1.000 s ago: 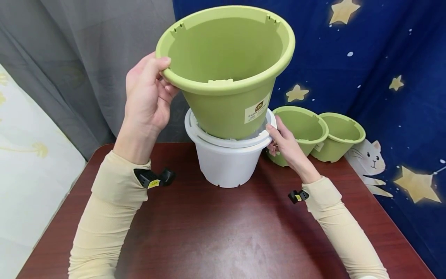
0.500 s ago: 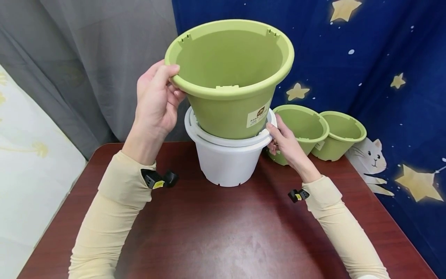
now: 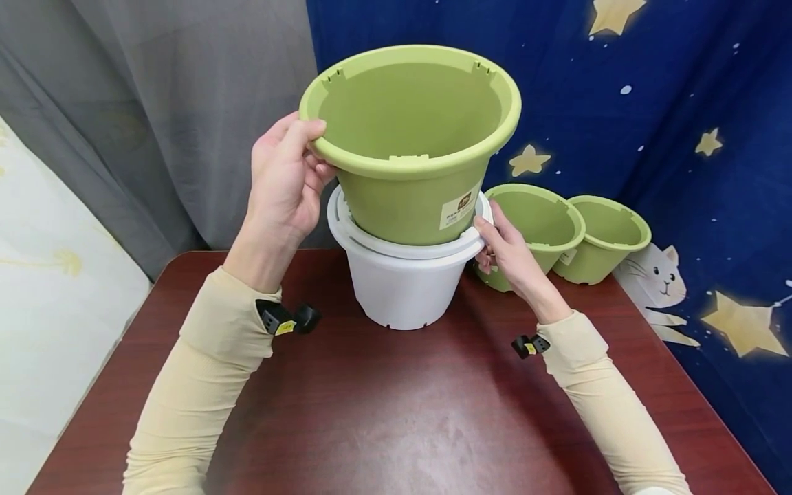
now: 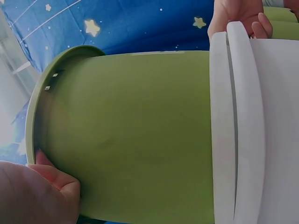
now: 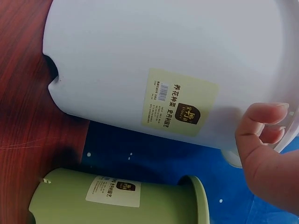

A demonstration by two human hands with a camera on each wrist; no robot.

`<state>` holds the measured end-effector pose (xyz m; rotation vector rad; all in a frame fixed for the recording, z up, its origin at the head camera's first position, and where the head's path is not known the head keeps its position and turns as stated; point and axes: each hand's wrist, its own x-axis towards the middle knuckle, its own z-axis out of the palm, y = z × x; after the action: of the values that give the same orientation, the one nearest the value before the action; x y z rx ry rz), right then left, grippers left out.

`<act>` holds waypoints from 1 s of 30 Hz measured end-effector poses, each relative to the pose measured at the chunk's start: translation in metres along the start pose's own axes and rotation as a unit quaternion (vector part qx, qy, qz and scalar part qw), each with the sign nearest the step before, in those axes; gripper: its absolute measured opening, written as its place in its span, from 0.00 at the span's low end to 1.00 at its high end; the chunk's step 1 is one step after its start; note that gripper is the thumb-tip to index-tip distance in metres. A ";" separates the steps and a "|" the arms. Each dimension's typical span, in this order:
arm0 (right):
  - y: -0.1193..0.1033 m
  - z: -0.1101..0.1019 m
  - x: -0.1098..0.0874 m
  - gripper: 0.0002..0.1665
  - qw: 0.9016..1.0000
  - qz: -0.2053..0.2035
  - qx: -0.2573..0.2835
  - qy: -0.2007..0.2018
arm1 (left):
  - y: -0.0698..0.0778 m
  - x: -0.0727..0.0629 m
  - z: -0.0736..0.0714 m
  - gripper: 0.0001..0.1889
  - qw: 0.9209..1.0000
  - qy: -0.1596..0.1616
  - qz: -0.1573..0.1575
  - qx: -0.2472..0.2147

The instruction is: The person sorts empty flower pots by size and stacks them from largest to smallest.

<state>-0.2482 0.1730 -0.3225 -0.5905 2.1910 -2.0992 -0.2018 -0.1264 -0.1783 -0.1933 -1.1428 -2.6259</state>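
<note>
My left hand grips the left rim of a green flowerpot, thumb over the edge and fingers underneath. Slightly tilted, this pot has its lower part inside a white flowerpot standing on the table. Two white rims lie one within the other in the left wrist view, so the white pots are nested. On the right side, my right hand pinches the white rim between thumb and fingers. A paper label shows on the white pot in the right wrist view. The green pot's base is hidden inside.
Two more green flowerpots stand at the back right of the dark red table, the nearer one just behind my right hand. A grey curtain and a blue star-patterned curtain hang behind.
My left hand has moved right and down with the green pot, which sits lower in the white one and tilts less. The right hand has stayed at the white rim.
</note>
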 end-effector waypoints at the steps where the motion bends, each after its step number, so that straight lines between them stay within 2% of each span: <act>1: 0.000 0.000 0.000 0.38 1.000 0.000 -0.001 0.000 | -0.001 0.000 0.000 0.09 1.000 0.000 -0.001 0.001; 7: 0.000 0.000 0.000 0.35 1.000 -0.004 -0.006 0.004 | -0.004 0.002 -0.002 0.09 1.000 0.001 -0.006 0.002; 16: 0.001 0.002 -0.001 0.41 1.000 0.007 -0.001 0.006 | -0.010 0.003 -0.005 0.10 0.999 0.016 -0.022 0.020; 30: 0.000 0.001 -0.002 0.42 1.000 0.021 0.009 0.003 | -0.015 0.003 -0.006 0.14 0.998 0.032 -0.045 0.037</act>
<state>-0.2459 0.1722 -0.3228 -0.5318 2.1662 -2.1000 -0.2094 -0.1212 -0.1919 -0.0416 -1.2530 -2.6406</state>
